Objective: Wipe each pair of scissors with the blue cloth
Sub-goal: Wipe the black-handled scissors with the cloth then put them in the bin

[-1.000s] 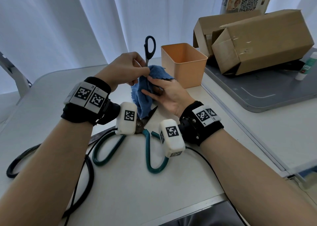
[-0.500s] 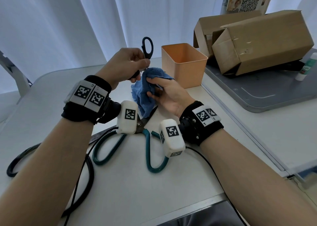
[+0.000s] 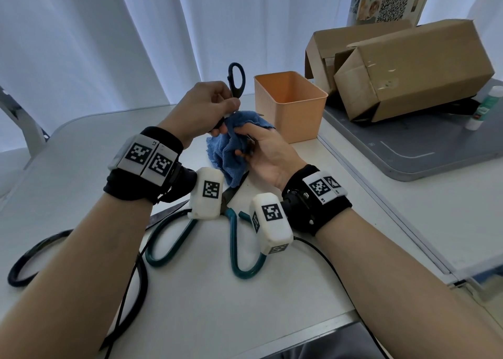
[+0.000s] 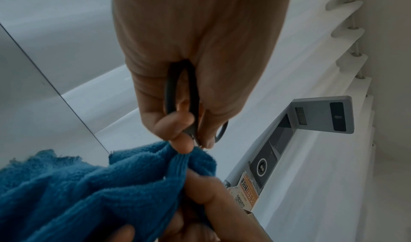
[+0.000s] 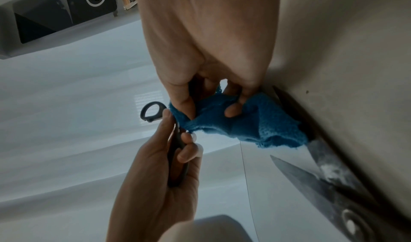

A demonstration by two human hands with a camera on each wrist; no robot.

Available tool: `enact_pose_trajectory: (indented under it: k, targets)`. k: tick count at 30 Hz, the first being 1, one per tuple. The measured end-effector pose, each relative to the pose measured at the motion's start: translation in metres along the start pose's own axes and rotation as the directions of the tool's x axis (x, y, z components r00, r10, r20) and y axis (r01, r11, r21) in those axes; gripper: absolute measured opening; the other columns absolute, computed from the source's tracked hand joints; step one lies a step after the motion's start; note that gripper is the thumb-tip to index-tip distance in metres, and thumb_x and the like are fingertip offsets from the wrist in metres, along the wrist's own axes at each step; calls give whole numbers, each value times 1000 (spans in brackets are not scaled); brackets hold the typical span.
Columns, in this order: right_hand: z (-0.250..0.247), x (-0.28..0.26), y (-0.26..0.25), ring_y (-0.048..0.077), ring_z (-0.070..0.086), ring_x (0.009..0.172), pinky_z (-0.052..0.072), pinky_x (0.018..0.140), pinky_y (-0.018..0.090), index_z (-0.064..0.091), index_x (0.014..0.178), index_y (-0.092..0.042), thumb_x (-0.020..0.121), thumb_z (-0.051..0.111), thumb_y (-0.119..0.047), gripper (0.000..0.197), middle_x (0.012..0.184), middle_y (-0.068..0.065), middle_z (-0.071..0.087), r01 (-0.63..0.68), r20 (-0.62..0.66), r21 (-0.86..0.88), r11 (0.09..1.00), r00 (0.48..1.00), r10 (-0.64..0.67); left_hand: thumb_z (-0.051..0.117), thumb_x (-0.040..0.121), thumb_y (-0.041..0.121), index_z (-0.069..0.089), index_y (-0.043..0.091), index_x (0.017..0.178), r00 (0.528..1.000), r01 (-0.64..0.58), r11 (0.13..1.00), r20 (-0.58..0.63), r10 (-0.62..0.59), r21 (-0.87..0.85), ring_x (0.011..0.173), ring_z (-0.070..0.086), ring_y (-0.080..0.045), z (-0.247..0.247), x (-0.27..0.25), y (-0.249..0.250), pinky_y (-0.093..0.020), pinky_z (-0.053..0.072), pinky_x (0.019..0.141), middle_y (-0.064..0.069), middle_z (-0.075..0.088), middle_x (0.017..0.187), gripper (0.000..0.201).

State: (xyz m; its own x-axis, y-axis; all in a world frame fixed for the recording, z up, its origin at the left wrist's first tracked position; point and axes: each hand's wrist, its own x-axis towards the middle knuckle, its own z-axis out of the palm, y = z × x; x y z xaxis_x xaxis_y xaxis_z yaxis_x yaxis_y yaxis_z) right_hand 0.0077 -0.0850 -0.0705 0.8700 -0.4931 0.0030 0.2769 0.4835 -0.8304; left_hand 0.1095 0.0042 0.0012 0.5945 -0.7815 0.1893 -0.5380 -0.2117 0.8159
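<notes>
L hand (image 3: 202, 108) gripping black scissors (image 3: 236, 79) by the handles, held above the table (image 3: 190, 290), blades buried in blue cloth (image 3: 231, 146), R hand (image 3: 268, 151) clutching cloth round them, green-handled scissors (image 3: 236, 249) flat below, orange bin (image 3: 291, 105) behind

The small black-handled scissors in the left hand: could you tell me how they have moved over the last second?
The small black-handled scissors tilted slightly and slid deeper into the blue terry cloth. The left hand kept gripping their handles, and the right hand kept holding the cloth around the blades. The large teal-handled scissors stayed on the white table.
</notes>
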Motion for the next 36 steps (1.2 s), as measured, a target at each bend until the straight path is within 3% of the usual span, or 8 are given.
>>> enact_pose_trajectory:
  k: [4, 8, 13, 23, 28, 31, 34, 36]
  targets:
    - [0, 0, 1, 16, 56, 75, 42, 59, 26, 58, 95, -11, 91, 47, 5, 20, 88, 8, 61, -7, -25, 7, 1000, 1000, 8, 61, 97, 20, 55, 15, 81, 1000, 2, 1000, 11, -2, 19, 48, 57, -15, 2, 0, 0, -23, 43, 43, -6, 56, 75, 18]
    - [1, -1, 2, 16, 63, 78, 46, 55, 23, 61, 101, -11, 92, 58, 0, 15, 92, 8, 66, -16, -37, 32, 999, 999, 17, 60, 97, 20, 55, 12, 84, 1000, 6, 1000, -13, -6, 17, 48, 57, -15, 2, 1, -1, -22, 42, 42, -7, 56, 76, 15]
    - [2, 0, 0, 17, 64, 78, 44, 49, 21, 59, 113, -7, 90, 63, -1, 24, 94, 10, 66, -34, -41, 14, 999, 999, 34, 60, 97, 18, 55, 10, 84, 999, 29, 1000, -16, -29, 3, 47, 57, -15, 0, 0, -1, -22, 42, 41, -8, 55, 76, 16]
    - [6, -2, -2, 19, 64, 77, 48, 50, 21, 61, 111, -3, 87, 60, 6, 26, 91, 11, 66, -45, -36, 10, 999, 998, 46, 62, 97, 17, 62, 5, 94, 993, 64, 996, -93, -69, -62, 48, 58, -12, -17, -1, 2, -22, 45, 46, -10, 59, 88, 13]
    - [5, -2, -4, 17, 63, 71, 47, 49, 21, 63, 99, -5, 87, 58, 6, 18, 85, 9, 65, -57, -30, -12, 998, 998, 57, 62, 97, 17, 62, 6, 93, 993, 57, 996, -97, -64, -70, 49, 58, -12, -19, -2, 3, -21, 45, 45, -10, 61, 90, 11]
    - [4, -3, -6, 17, 63, 71, 48, 53, 23, 64, 97, -5, 86, 57, 6, 17, 82, 8, 65, -73, -29, -33, 997, 997, 72, 61, 97, 16, 63, 6, 96, 989, 50, 996, -131, -60, -77, 47, 58, -9, -22, -2, 5, -20, 45, 45, -6, 59, 86, 10]
    - [2, -2, -3, 19, 61, 72, 47, 66, 29, 64, 93, -5, 84, 57, 7, 17, 79, 8, 64, -90, -70, -78, 993, 994, 85, 58, 99, 16, 62, 3, 105, 973, 34, 995, -226, -56, -97, 46, 57, -7, -31, -1, 5, -20, 45, 46, -3, 58, 82, 16]
    - [2, -2, -1, 20, 59, 73, 45, 66, 31, 63, 95, -6, 83, 58, 5, 17, 81, 10, 63, -90, -115, -100, 991, 990, 78, 58, 98, 18, 62, 3, 104, 959, 17, 992, -278, -51, -124, 48, 56, -8, -40, -1, 4, -22, 45, 47, -2, 56, 80, 17]
